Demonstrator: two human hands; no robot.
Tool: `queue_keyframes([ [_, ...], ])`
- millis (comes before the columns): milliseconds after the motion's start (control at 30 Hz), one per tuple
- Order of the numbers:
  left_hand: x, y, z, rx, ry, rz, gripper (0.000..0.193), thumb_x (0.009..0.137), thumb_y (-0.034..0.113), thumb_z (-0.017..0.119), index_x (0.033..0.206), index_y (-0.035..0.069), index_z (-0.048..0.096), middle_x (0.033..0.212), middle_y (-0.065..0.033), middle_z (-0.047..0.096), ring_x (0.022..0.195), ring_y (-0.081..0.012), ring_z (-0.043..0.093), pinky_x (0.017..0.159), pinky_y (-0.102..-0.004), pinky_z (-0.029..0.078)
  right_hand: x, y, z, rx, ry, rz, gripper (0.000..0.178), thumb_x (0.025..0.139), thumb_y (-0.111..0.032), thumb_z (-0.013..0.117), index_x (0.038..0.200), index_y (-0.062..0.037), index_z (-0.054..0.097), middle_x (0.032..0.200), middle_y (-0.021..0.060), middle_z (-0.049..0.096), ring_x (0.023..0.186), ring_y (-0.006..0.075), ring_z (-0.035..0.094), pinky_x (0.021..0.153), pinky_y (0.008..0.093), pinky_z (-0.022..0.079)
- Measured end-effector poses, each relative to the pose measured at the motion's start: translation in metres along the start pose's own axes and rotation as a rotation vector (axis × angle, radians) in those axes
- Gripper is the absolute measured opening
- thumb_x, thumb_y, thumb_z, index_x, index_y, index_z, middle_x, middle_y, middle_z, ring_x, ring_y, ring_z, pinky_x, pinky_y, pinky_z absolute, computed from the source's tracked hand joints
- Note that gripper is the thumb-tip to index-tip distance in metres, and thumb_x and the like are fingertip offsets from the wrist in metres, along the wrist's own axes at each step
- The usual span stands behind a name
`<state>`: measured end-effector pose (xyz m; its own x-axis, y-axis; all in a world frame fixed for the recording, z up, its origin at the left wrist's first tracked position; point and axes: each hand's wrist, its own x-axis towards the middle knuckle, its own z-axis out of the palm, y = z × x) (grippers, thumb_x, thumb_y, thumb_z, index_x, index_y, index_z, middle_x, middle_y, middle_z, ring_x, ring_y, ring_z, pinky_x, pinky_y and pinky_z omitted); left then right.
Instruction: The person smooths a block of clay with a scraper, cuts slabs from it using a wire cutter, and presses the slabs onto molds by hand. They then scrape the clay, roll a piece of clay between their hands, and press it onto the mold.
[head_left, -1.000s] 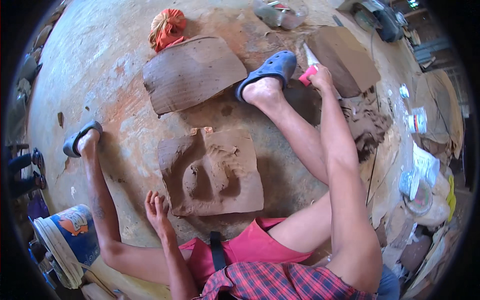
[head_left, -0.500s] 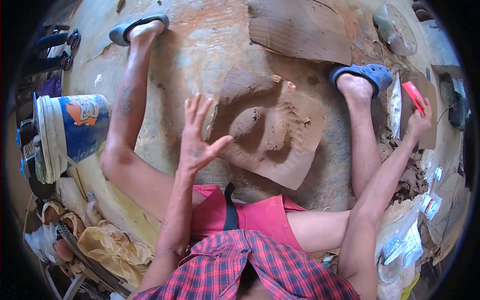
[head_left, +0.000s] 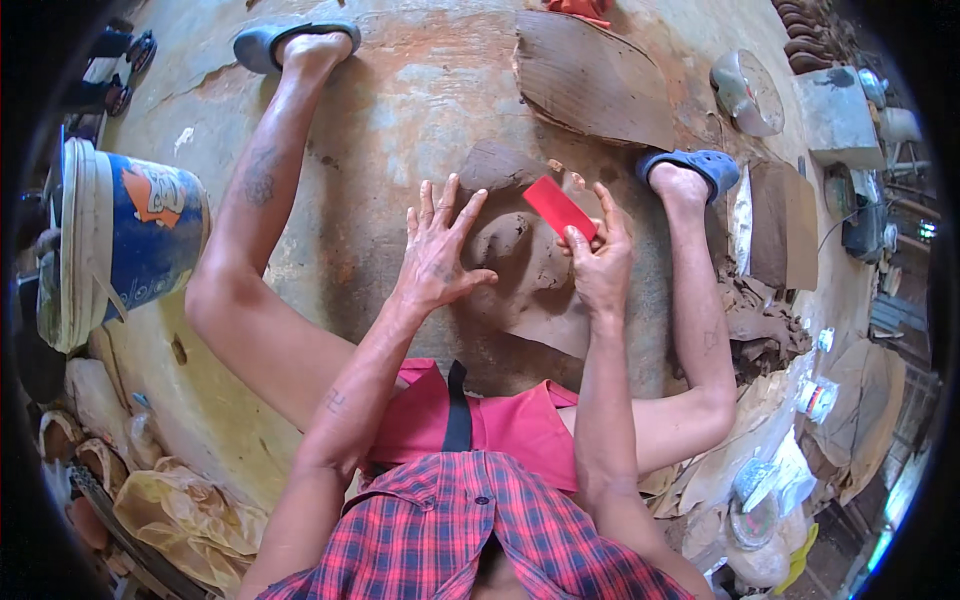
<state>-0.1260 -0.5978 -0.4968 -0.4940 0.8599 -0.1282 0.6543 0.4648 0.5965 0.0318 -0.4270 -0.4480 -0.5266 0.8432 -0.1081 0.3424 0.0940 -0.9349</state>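
On the floor between my legs lies brown clay (head_left: 503,240), raised in rounded mounds on a flat brown sheet (head_left: 548,330). My right hand (head_left: 603,262) is over the right side of the clay. Its thumb and fingers pinch a flat red rectangular card (head_left: 558,208), tilted above the mounds; whether it touches them I cannot tell. Fingers spread and holding nothing, my left hand (head_left: 436,262) hovers at the clay's left edge. Both hands and the red card hide parts of the clay.
A blue-and-white bucket (head_left: 150,235) lies tipped at left. Ahead is a large brown cardboard sheet (head_left: 595,80), with a metal bowl (head_left: 748,92) to its right. Loose clay lumps (head_left: 760,325) are beyond my right leg. Crumpled yellowish plastic (head_left: 190,515) lies at lower left.
My right hand has brought the red card from the far right to above the clay. My left hand has shifted slightly right, still spread. The view has shifted a little.
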Motion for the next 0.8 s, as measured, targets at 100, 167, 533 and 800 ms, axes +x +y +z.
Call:
queue_keyframes([
  [100,0.001,0.0,0.0,-0.023,-0.01,-0.016,0.125,0.061,0.05,0.096,0.166,0.028,0.032,0.177,-0.0152,0.01,0.16,-0.0509,0.005,0.124,-0.0714,0.018,0.009,0.023,0.003,0.036,-0.02,0.072,0.039,0.101,0.001,0.061,0.138,-0.0056,0.067,0.11,0.0113,0.076,0.081,0.0111,0.074,0.071,0.03,0.06],
  [167,0.0,0.0,0.001,-0.012,-0.024,-0.021,0.126,0.061,0.05,0.096,0.167,0.029,0.031,0.177,-0.015,0.01,0.16,-0.0512,0.005,0.124,-0.0726,0.018,0.013,0.024,0.004,-0.101,-0.183,0.175,0.03,0.101,-0.005,0.062,0.13,-0.0046,0.07,0.103,0.0148,0.079,0.079,0.02,0.076,0.072,0.0347,0.059],
  [533,0.007,0.002,0.007,-0.016,-0.006,-0.015,0.131,0.059,0.047,0.097,0.168,0.03,0.026,0.178,-0.0127,0.01,0.16,-0.05,0.004,0.123,-0.0729,0.019,0.019,0.01,0.022,-0.615,-0.187,0.012,0.022,0.097,-0.012,0.065,0.115,-0.0044,0.075,0.1,0.0223,0.077,0.095,0.0356,0.076,0.084,0.0463,0.056],
  [800,0.012,0.002,0.007,-0.065,-0.008,-0.035,0.134,0.06,0.04,0.099,0.169,0.032,0.021,0.177,-0.0142,0.011,0.159,-0.0512,0.009,0.123,-0.0738,0.023,0.025,0.01,0.027,-0.646,-0.199,0.08,0.025,0.094,-0.012,0.065,0.116,-0.0093,0.077,0.102,0.0237,0.075,0.099,0.0426,0.073,0.086,0.0512,0.055],
])
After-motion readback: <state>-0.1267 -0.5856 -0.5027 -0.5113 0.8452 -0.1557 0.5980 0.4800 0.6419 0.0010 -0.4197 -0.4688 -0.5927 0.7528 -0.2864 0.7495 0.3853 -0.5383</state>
